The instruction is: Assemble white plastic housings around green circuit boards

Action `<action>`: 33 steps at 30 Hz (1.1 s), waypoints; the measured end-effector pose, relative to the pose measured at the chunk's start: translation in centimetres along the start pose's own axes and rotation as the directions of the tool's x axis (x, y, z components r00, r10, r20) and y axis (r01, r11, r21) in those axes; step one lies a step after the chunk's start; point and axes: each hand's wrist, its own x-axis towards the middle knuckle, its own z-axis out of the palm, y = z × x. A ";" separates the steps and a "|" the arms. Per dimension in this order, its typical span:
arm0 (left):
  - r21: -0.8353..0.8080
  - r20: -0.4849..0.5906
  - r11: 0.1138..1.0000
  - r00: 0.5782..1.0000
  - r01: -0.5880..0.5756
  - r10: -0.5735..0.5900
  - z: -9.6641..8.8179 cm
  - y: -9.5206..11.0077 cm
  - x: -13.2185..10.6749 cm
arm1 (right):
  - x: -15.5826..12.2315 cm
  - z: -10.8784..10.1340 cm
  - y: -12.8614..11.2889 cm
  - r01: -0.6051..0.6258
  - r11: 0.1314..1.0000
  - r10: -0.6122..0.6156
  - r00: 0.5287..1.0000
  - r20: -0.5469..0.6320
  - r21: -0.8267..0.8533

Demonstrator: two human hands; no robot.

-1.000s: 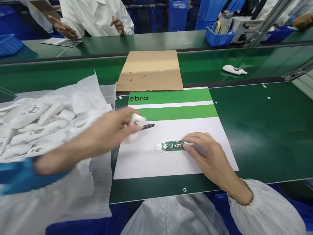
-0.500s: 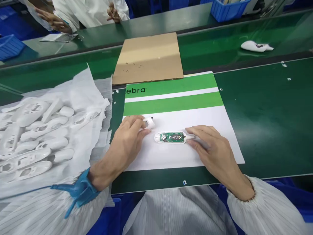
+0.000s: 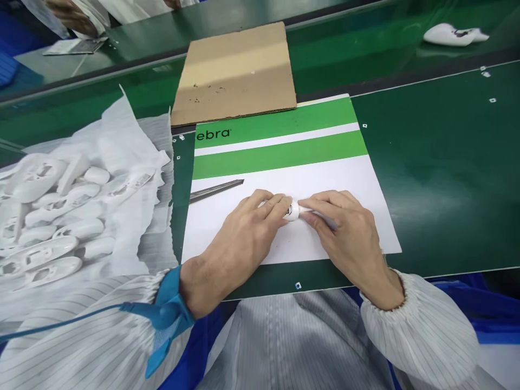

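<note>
A small white plastic casing [image 3: 293,211] lies on the white part of a green-and-white printed sheet [image 3: 325,173], its circuit board hidden. My left hand [image 3: 252,227] presses on its left end with the fingertips. My right hand [image 3: 341,233] grips its right end from the other side, and the two hands nearly meet over it. A dark metal strip [image 3: 216,190] lies on the sheet to the left, apart from my left hand. A blue wrist strap [image 3: 170,309] circles my left wrist, with its cord running off to the left.
A clear bag of white plastic shells [image 3: 52,211] lies to the left of the sheet. A cardboard piece [image 3: 233,73] sits beyond it on the green belt [image 3: 439,162]. A white part [image 3: 453,35] lies at the far right. A co-worker's hand [image 3: 71,10] shows at the top left.
My left hand has moved right onto the casing, and the small white piece it held is no longer seen. The circuit board is now covered. The view has tilted down.
</note>
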 end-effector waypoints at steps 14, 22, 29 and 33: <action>-0.062 0.001 0.971 0.973 0.231 -0.231 -0.7 -0.4 0.5 | 1.0 1.8 -2.4 -0.016 0.974 0.009 1.000 -0.029 -0.226; -0.254 -0.045 0.932 0.959 0.259 -0.278 0.1 0.7 0.5 | -0.1 2.9 -3.0 -0.068 0.968 0.051 0.996 -0.079 -0.240; -0.286 -0.029 0.947 0.986 0.147 -0.162 -0.8 -0.3 0.2 | 0.2 2.6 -3.4 -0.115 0.959 0.106 0.993 -0.049 -0.257; -0.303 0.032 0.941 0.988 0.151 -0.148 -1.3 -0.7 1.0 | 0.7 2.2 -2.7 -0.105 0.968 0.099 0.994 -0.034 -0.229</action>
